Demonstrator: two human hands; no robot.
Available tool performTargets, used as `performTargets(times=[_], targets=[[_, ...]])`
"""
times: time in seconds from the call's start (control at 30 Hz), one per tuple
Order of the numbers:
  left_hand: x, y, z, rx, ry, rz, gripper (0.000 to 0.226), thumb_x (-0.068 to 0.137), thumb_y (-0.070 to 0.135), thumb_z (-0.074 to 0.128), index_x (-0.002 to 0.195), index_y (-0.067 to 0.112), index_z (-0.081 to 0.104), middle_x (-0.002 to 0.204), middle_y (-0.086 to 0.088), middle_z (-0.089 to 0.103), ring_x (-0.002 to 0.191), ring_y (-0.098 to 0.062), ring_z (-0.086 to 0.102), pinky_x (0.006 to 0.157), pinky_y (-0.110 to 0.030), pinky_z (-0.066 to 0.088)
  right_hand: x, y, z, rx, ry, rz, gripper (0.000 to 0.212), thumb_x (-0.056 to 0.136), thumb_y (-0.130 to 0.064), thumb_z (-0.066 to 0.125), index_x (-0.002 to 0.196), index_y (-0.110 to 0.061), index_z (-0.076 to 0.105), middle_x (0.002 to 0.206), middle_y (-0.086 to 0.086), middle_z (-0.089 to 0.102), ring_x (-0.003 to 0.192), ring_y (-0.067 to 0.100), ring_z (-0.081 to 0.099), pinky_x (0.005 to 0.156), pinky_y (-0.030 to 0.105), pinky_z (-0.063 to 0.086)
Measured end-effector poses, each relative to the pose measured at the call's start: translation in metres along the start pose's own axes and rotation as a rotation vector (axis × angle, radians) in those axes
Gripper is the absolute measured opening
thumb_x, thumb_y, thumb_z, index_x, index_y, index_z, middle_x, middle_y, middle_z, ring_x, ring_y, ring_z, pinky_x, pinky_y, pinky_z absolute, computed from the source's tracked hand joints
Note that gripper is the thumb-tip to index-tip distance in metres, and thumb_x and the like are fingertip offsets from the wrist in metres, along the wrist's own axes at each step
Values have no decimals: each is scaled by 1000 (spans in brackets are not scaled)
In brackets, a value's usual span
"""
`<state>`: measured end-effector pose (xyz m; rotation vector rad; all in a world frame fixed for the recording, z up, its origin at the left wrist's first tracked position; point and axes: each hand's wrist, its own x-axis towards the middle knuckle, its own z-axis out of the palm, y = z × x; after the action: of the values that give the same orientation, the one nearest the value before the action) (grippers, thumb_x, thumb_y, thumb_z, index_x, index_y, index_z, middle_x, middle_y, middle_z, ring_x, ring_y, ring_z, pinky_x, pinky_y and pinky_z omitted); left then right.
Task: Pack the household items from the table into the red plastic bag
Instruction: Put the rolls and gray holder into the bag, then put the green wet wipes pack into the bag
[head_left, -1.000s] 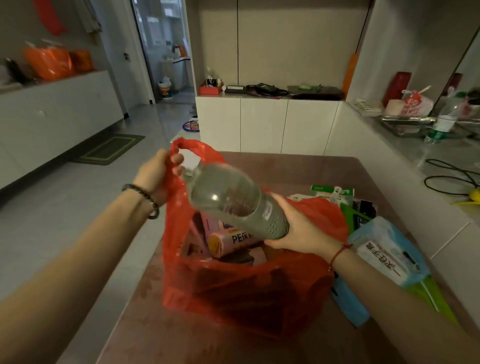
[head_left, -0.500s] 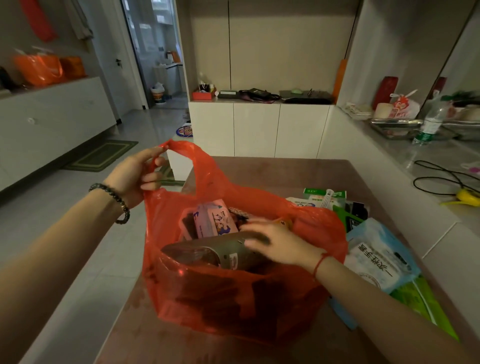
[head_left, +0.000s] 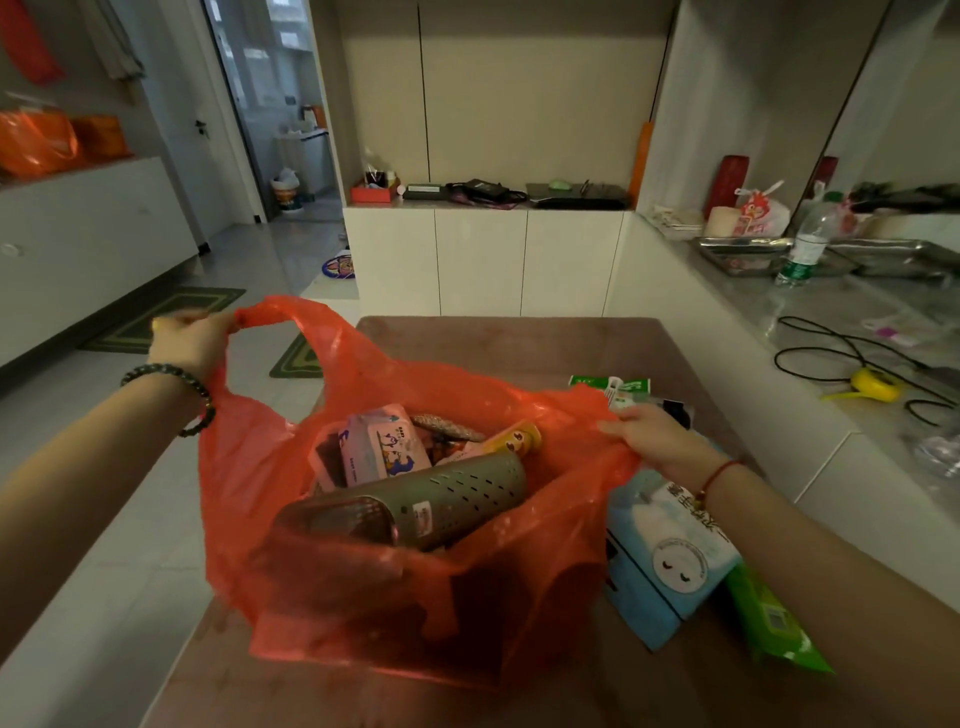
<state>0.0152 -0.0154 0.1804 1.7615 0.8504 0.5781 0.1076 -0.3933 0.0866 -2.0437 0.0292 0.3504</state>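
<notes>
Left hand (head_left: 189, 338) gripped bag handle at 10 o'clock; right hand (head_left: 657, 441) pinched rim of red plastic bag (head_left: 363, 587) at 3 o'clock. Blue packet (head_left: 670, 551) lay on table (head_left: 519, 343) at 4 o'clock, touching right wrist apparently, long axis toward viewer. Right hand nearer.
</notes>
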Motion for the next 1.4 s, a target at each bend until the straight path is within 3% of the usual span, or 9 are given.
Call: performTargets(times=[0.1, 0.2, 0.33, 0.43, 0.5, 0.8, 1.13, 1.3, 1.4], targets=[[-25, 21, 14, 62, 162, 442, 46, 77, 13, 49, 122, 7, 45, 121, -16, 52, 117, -32, 48, 101, -43, 41, -18, -31, 7, 20, -51, -164, 10, 88, -8, 56, 81, -5, 63, 72, 9, 60, 58, 16, 58, 55, 22, 47], [-78, 41, 54, 55, -141, 801, 30, 79, 14, 47, 98, 37, 46, 95, 8, 56, 91, -9, 53, 85, -20, 44, -35, -48, 21, 184, -116, -275, 16, 89, -10, 56, 74, -12, 58, 58, -3, 55, 43, 2, 52, 42, 13, 42], [-136, 24, 138, 323, -725, 704, 27, 90, 32, 47, 118, 31, 47, 105, 5, 58, 97, -12, 56, 87, -21, 46, -56, -49, 46, 168, -172, -479, 9, 88, -3, 54, 92, -7, 60, 55, -14, 58, 48, -3, 53, 51, 12, 43], [-159, 4, 187, 281, -860, 589, 36, 89, 19, 52, 125, 22, 48, 121, -9, 55, 103, -15, 53, 99, -28, 41, -66, -22, 53, -95, -104, -641, 34, 82, 0, 56, 116, 0, 55, 105, 9, 65, 99, 5, 60, 84, 25, 50], [-156, -8, 205, 449, -900, 579, 37, 84, 5, 51, 120, 16, 53, 122, -11, 58, 100, -17, 56, 97, -28, 43, -70, 9, 43, -195, -251, -644, 23, 84, -16, 60, 105, -7, 62, 89, -5, 66, 82, -8, 57, 74, 16, 46], [-173, -28, 221, 983, -905, 780, 53, 83, 7, 43, 129, 33, 44, 132, -2, 55, 121, -23, 52, 96, -29, 40, -49, 172, 0, 632, 491, 378, 40, 80, 1, 65, 117, 6, 51, 119, 24, 59, 107, 37, 58, 85, 43, 50], [-244, -40, 259, 1289, -806, 990, 69, 90, 27, 44, 147, 17, 5, 146, -11, 35, 137, -33, 25, 117, -51, 0, -12, 174, 11, 741, 562, 396, 32, 82, 2, 61, 113, 8, 56, 118, 28, 60, 107, 40, 58, 83, 43, 51], [-252, -41, 266, 527, -890, 806, 95, 81, 42, 60, 147, 20, -5, 157, -2, 4, 144, -19, 4, 119, -33, 6, -51, 145, -46, 504, 568, -141, 23, 84, -12, 63, 107, -14, 60, 101, 1, 68, 91, 10, 67, 70, 23, 57], [-248, -25, 273, -66, -946, 447, 91, 69, 30, 76, 140, 25, 20, 145, 0, 36, 129, -9, 41, 108, -30, 37, -77, 129, -87, 516, 371, -276, 28, 74, -27, 67, 102, -23, 64, 95, -5, 73, 87, 8, 70, 67, 23, 57]])
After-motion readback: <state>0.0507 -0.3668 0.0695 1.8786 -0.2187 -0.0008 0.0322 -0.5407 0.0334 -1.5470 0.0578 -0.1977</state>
